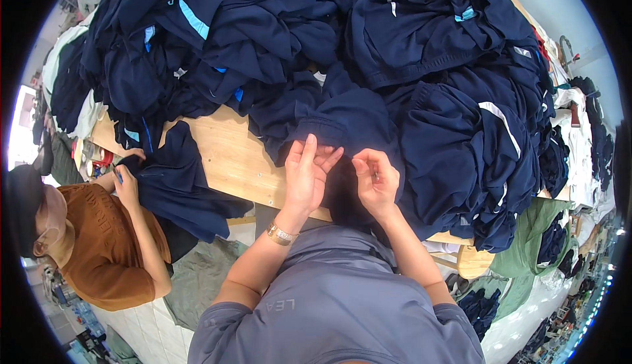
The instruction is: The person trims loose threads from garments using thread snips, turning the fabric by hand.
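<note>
A navy garment (349, 123) lies in front of me on the wooden table (227, 156), its ribbed edge toward me. My left hand (306, 173) rests on that edge with the fingers spread and pointing up. My right hand (375, 179) is beside it, fingers curled and pinched on the garment's fabric or something small at it; what exactly is pinched is too small to tell. A gold bracelet (282, 234) sits on my left wrist.
Large heaps of navy garments with light blue and white trim (217, 41) (461, 100) cover the table's far side and right. At the left a person in a brown top (99, 245) handles another navy garment (174, 179). Green cloth (533, 245) hangs at the right.
</note>
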